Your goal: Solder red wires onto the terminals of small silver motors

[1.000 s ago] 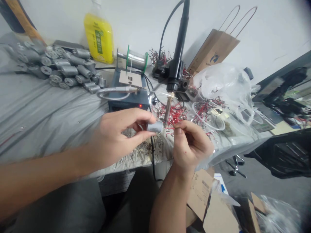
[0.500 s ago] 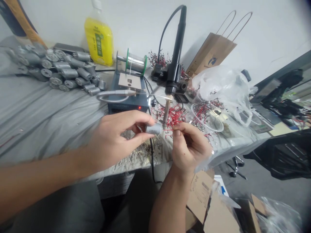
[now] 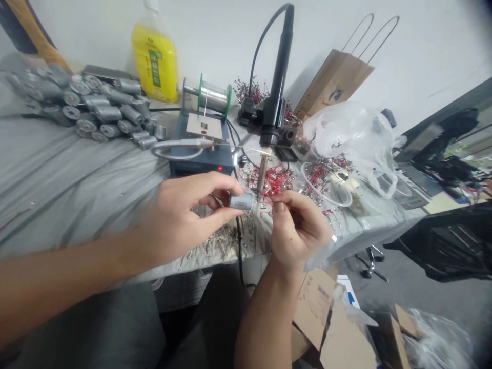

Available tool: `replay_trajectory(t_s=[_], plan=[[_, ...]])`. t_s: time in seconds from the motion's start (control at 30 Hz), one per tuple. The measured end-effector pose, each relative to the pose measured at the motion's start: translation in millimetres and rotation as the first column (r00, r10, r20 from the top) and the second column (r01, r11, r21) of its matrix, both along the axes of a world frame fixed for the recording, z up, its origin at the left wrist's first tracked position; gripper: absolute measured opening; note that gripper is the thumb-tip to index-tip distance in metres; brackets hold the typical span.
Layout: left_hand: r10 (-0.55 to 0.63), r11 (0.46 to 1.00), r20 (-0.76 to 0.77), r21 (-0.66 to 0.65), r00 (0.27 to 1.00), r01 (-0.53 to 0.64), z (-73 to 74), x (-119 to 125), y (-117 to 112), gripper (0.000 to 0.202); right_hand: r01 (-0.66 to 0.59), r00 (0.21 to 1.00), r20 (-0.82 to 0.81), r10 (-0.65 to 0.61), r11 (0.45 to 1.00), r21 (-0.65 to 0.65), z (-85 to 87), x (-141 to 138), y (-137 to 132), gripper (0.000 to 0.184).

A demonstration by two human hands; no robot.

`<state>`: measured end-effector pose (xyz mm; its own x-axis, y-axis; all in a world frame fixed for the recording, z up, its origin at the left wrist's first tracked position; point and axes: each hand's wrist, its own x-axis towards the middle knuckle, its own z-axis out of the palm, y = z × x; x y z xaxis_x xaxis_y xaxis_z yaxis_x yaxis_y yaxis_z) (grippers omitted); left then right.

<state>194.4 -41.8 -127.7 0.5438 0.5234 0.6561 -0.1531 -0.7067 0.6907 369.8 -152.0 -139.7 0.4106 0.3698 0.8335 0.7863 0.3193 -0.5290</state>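
On my feed, silver DC motors (image 3: 103,102) lie heaped on the grey cloth of the bench (image 3: 77,174). My left hand (image 3: 180,218) has its fingers clenched around one motor (image 3: 242,201), held just below the soldering iron's tip (image 3: 261,184). My right hand (image 3: 295,230) pinches a thin red wire (image 3: 267,203) near that motor's end. Neither grip has visibly changed.

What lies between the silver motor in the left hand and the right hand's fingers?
In the head view, a thin red wire bridges the gap from the silver motor to the right hand.
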Motion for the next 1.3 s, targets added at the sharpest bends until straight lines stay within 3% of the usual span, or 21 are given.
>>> replay_trajectory(t_s=[0.2,0.43,1.1,1.3], plan=[[0.005,1.000,-0.014,-0.009,1.000,-0.005,1.2,-0.5,-0.9,0.020,-0.022,1.000,-0.020,0.022,1.000,0.019,-1.3,0.2,-0.1,0.012],[0.004,0.996,-0.024,-0.089,1.000,-0.006,4.1,-0.8,-0.5,0.018,-0.039,0.987,-0.153,0.044,0.999,0.033,-5.3,2.4,-1.8,0.008],[0.004,0.994,-0.010,-0.105,1.000,-0.005,3.8,0.1,-3.7,0.023,-0.065,0.991,-0.109,0.072,0.996,0.067,-5.8,0.9,2.3,0.011],[0.020,0.992,-0.016,-0.123,1.000,-0.022,6.2,0.2,-6.1,0.022,-0.034,0.993,-0.109,0.036,0.999,0.022,-3.7,-0.2,0.8,0.008]])
